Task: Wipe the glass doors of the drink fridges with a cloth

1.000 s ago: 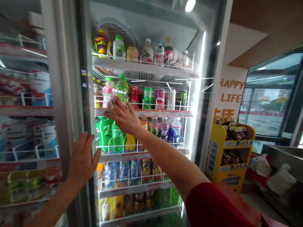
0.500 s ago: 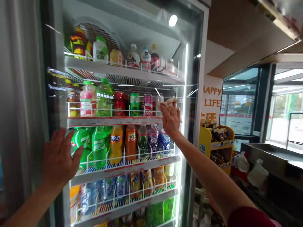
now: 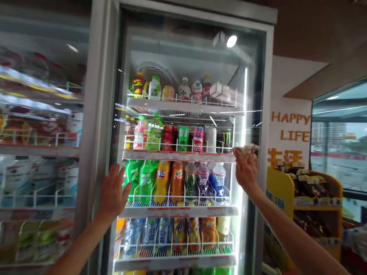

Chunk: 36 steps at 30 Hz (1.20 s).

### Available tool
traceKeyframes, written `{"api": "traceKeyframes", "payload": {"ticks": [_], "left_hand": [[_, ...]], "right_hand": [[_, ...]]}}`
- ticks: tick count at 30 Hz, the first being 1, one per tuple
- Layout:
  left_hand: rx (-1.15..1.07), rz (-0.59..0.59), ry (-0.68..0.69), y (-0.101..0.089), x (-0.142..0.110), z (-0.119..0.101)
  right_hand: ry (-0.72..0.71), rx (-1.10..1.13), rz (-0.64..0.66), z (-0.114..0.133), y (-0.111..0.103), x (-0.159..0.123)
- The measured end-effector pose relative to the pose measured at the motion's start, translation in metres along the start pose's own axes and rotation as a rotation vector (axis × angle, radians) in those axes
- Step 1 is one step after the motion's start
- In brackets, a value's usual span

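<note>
A light-coloured cloth [image 3: 247, 149] is bunched under the fingers of my right hand [image 3: 247, 170], which presses it to the right side of the glass door [image 3: 183, 42] of a drinks fridge. Flat against the door's left edge lies my left hand [image 3: 113, 193], fingers stretched upward and nothing in it. Behind the glass, shelves hold several bottles and cans, among them an orange soda bottle [image 3: 162, 181], a green soda bottle [image 3: 146, 181] and a black can [image 3: 225, 139] close to the cloth.
Another glass-fronted fridge section [image 3: 40, 152] with stocked shelves stands on the left, past a metal frame [image 3: 96, 114]. To the right is a yellow display rack [image 3: 318, 208] of dark packets. Orange wall letters [image 3: 291, 117] and a window [image 3: 338, 145] are beyond it.
My view has swung left, bringing the left fridge section in. My right hand and the cloth have moved rightward across the glass, toward the door's right edge. My left hand stays at the left edge.
</note>
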<state>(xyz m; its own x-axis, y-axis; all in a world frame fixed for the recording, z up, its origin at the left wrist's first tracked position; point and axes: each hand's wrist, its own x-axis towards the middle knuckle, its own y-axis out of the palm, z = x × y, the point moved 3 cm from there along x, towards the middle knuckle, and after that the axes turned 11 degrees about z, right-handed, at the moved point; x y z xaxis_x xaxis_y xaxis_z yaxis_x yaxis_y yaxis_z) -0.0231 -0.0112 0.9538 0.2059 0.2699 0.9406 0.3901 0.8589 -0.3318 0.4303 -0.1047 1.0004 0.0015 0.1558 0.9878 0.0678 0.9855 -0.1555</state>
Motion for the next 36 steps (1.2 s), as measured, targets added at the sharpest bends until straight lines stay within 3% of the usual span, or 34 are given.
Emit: {"api": "traceKeyframes", "payload": {"ticks": [3, 5, 7, 11, 13, 17, 20, 23, 25, 27, 30, 32, 34, 36], "left_hand": [[-0.009, 0.008, -0.052, 0.000, -0.010, -0.012], [-0.003, 0.023, -0.062, -0.001, -0.014, -0.024], [0.016, 0.049, -0.041, -0.002, -0.017, -0.041], [0.033, 0.186, 0.119, 0.000, -0.031, -0.090], [0.008, 0.287, 0.196, 0.002, -0.045, -0.114], [-0.068, 0.473, 0.196, 0.001, -0.067, -0.139], [-0.096, 0.497, 0.101, -0.007, -0.064, -0.143], [-0.116, 0.486, 0.062, -0.015, -0.057, -0.142], [-0.113, 0.486, 0.091, -0.020, -0.057, -0.136], [-0.092, 0.467, 0.108, -0.025, -0.061, -0.122], [-0.045, 0.415, 0.074, -0.034, -0.067, -0.084], [-0.014, 0.383, 0.037, -0.038, -0.065, -0.056], [0.013, 0.365, 0.013, -0.041, -0.057, -0.031], [0.029, 0.350, 0.005, -0.040, -0.048, -0.011]], "right_hand": [[-0.211, 0.017, 0.041, 0.006, 0.007, -0.071], [-0.324, 0.006, 0.075, 0.006, 0.007, -0.088], [-0.283, -0.018, 0.063, -0.001, 0.003, -0.064], [-0.008, 0.009, -0.073, -0.004, -0.001, 0.007], [-0.057, 0.076, -0.069, 0.012, 0.005, 0.003], [-0.338, 0.190, 0.097, 0.042, 0.017, -0.041], [-0.302, 0.217, 0.041, 0.041, 0.019, -0.018], [-0.105, 0.224, -0.081, 0.047, 0.017, 0.027], [-0.045, 0.226, -0.083, 0.068, 0.014, 0.023], [-0.125, 0.233, 0.017, 0.098, 0.012, -0.018], [-0.474, 0.231, 0.281, 0.138, 0.013, -0.103], [-0.600, 0.237, 0.346, 0.146, 0.012, -0.125], [-0.543, 0.228, 0.318, 0.139, 0.008, -0.100], [-0.357, 0.181, 0.251, 0.132, 0.006, -0.047]]}}
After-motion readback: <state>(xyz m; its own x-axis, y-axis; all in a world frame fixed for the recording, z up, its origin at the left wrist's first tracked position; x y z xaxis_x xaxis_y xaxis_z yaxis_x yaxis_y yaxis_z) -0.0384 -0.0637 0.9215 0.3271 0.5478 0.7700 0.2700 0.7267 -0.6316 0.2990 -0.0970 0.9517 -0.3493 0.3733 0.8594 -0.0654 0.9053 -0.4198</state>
